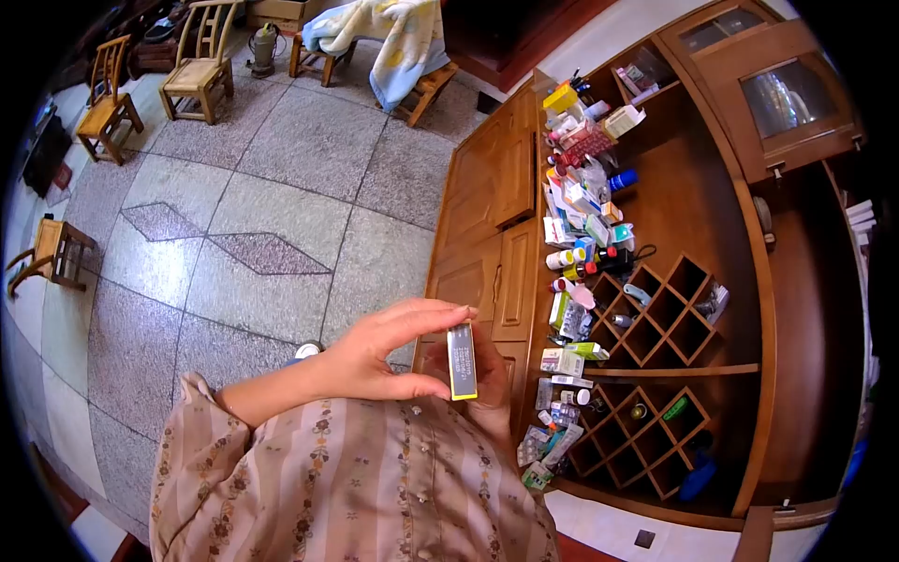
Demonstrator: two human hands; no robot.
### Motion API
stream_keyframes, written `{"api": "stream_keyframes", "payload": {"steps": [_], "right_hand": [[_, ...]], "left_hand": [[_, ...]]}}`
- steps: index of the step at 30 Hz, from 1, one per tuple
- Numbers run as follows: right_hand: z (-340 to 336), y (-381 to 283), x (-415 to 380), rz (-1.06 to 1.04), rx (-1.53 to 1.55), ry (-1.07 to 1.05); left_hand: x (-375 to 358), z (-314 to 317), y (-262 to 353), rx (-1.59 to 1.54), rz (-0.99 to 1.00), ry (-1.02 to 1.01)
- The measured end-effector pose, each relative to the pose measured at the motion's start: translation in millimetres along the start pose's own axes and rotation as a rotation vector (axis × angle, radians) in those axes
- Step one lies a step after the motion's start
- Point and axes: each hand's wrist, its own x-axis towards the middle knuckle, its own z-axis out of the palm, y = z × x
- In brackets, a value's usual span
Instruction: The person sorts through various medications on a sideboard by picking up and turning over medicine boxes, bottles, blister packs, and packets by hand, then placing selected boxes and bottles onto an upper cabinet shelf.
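A small narrow box (462,363) with yellow edges and a printed grey side is held up in front of my body. My left hand (398,348) grips it between the fingers at its upper end and the thumb near its lower end. Behind and to the right of the box is my right hand (493,384), closed against it and partly hidden by it. Just beyond the hands, a long row of medicine boxes (562,362) and bottles (560,259) crowds the wooden cabinet ledge.
The wooden cabinet (496,239) runs along my right, with diamond-shaped wine racks (667,304) and an open glass-paned door (796,103). Wooden chairs (197,77) and a stool draped with a blanket (398,42) stand across the tiled floor (272,201).
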Motion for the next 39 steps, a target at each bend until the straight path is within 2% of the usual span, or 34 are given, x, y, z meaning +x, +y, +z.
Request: {"api": "stream_keyframes", "payload": {"steps": [3,6,12,15,18,21,29,34,39], "right_hand": [[-2.6,0.3,3.4,0.104,0.079,-0.055],[-12.2,10.0,4.9,0.102,0.060,-0.096],[-7.0,15.3,2.9,0.076,0.145,-0.032],[-15.5,23.0,-0.3,0.037,0.077,0.009],[-15.3,25.9,-2.8,0.067,0.266,0.067],[-14.3,29.8,0.2,0.108,0.392,0.018],[-21.8,37.5,-0.3,0.059,0.427,-0.050],[-20.0,40.5,-4.7,0.033,0.265,0.020],[-15.1,37.5,-3.7,0.058,0.395,0.013]], "left_hand": [[-0.4,1.0,1.3,-0.005,0.007,0.006],[-2.3,-1.6,1.5,0.028,0.009,-0.006],[-4.2,-2.0,0.5,0.051,0.024,-0.010],[-2.3,-2.3,0.3,0.011,-0.050,-0.014],[-1.8,-2.4,-5.8,0.030,-0.003,-0.071],[-1.6,-0.5,-1.8,0.058,-0.061,-0.100],[2.2,4.0,0.8,0.051,-0.073,-0.089],[2.5,5.0,1.0,0.054,-0.075,-0.103],[2.0,5.5,3.0,0.055,-0.083,-0.107]]}}
